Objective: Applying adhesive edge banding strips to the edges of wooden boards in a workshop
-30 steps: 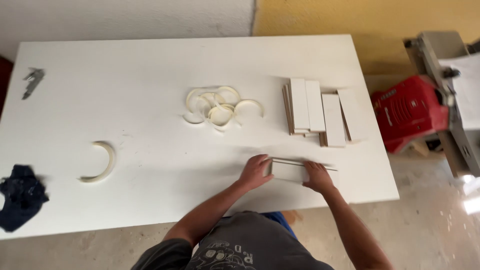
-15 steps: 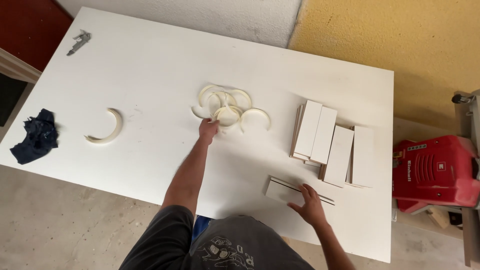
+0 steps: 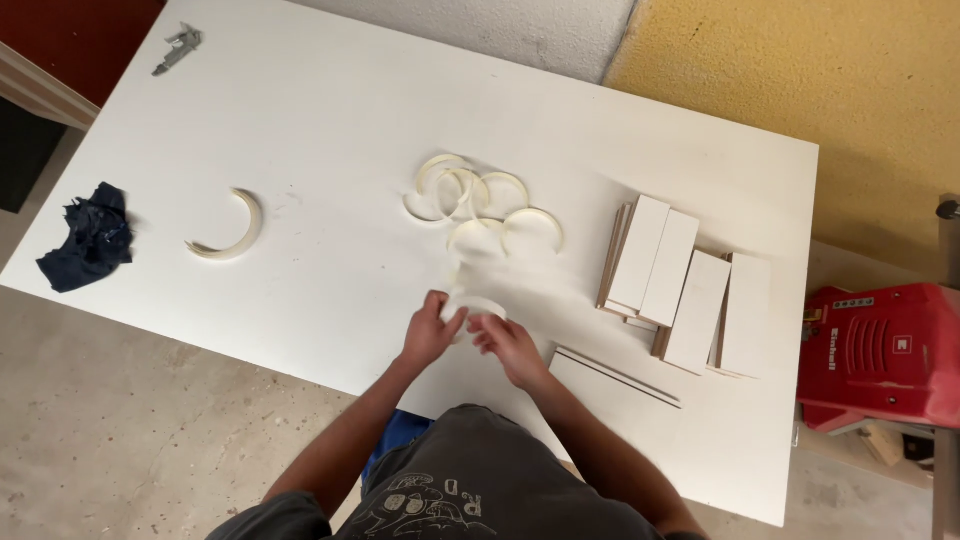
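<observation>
Both hands together at the near edge of the table: left hand (image 3: 428,335) & right hand (image 3: 505,345) meet on one curved cream strip (image 3: 478,305), fingers pinched on it from either side, the arc showing just above the knuckles, a bit blurred so exact grip is hard to read. Strip sits low over the white table (image 3: 330,130), right in front of the person's body. Just beyond the hands, toward the table's middle, a loose pile of curved cream strips (image 3: 480,200), several arcs overlapping. Right of the right hand, flat on the table near the front edge, a thin white panel (image 3: 610,395) w/ a dark line along its far side. Beyond that, a stack of white rectangular boards (image 3: 685,280) fanned side by side, standing close to the right end of the table. Out left, well apart from the hands, a single crescent-shaped cream piece (image 3: 232,230) lies alone; further left at the table's edge a crumpled dark blue rag (image 3: 90,238). Far-left corner: small grey metal tool (image 3: 178,48), too small to tell what kind. Off the table to the right, on the floor, a red machine (image 3: 880,355)
</observation>
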